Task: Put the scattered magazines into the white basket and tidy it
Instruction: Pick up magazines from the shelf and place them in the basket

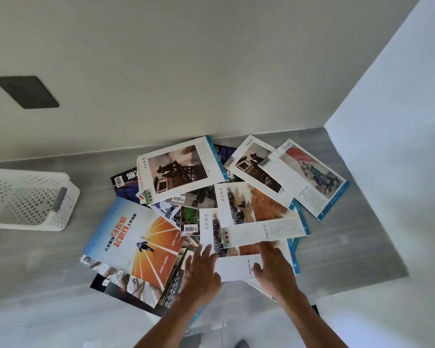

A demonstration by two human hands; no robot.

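Thin, glossy magazines (pixel 211 209) are judged limp and slippery, best gathered by their edges. Both hands, left (pixel 201 270) and right (pixel 274 267), are spread flat, grasping nothing.

Orange-blue magazine (pixel 138 243) cover "马拉松 起跑线", white covers (pixel 261 212) headed "名作欣赏"

You get one view, worn on your head, looking steeply down and forward at the floor (pixel 362 247), close enough that both forearms enter from below.

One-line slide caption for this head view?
Both hands reach over scattered magazines; white basket sits left.
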